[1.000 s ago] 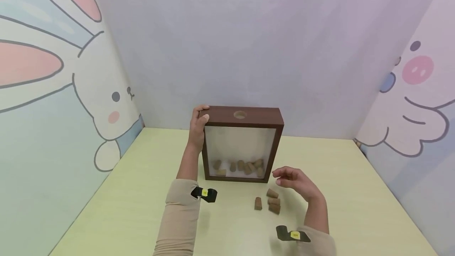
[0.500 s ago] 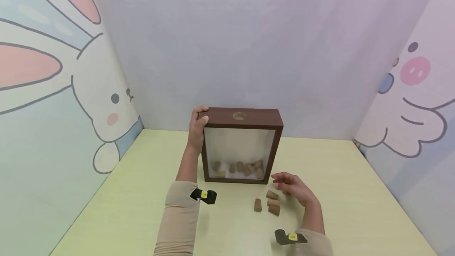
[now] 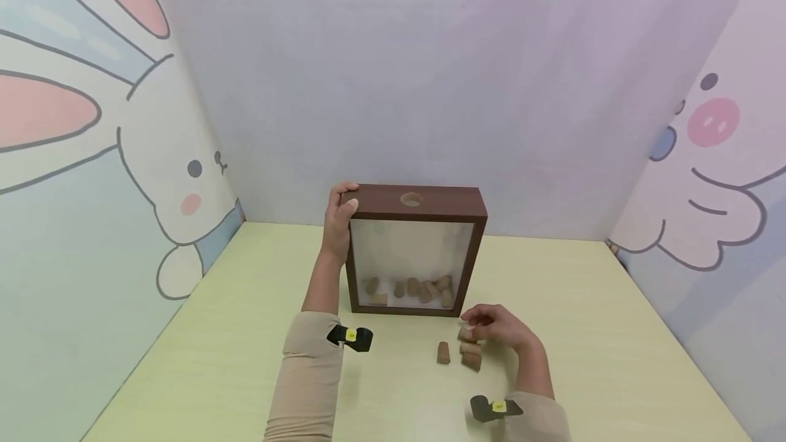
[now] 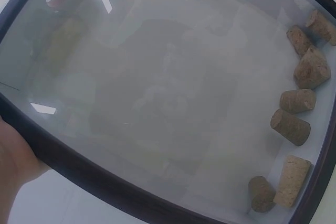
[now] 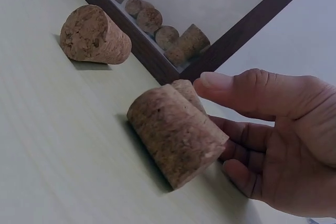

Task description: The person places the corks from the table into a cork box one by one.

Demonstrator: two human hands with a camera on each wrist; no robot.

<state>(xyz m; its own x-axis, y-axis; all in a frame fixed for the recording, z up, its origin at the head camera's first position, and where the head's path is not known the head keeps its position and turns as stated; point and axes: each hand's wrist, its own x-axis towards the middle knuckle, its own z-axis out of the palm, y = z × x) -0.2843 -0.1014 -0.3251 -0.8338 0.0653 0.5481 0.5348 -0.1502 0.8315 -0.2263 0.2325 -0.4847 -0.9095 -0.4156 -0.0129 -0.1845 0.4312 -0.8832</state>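
Observation:
A dark brown wooden shadow box (image 3: 420, 203) with a clear front stands upright on the table. It has a round hole (image 3: 411, 200) in its top and several cork stoppers (image 4: 291, 127) lying along its bottom. My left hand (image 3: 338, 224) grips the box's upper left corner, thumb on the front edge of the top. Right of the box's foot, my right hand (image 3: 497, 326) is low over the loose corks. Its thumb tip is right at the edge of one cork (image 5: 185, 92), with the other fingers partly hidden behind a nearer cork (image 5: 176, 135).
One loose cork (image 3: 443, 352) stands apart to the left of the small cluster in front of the box. The pale yellow-green table (image 3: 215, 360) meets a plain back wall (image 3: 417, 74) behind the box. Cartoon-printed walls (image 3: 61, 258) flank both sides.
My right hand has moved left and down onto the loose corks, its thumb coming to the rearmost one. My left hand and the box stay in place.

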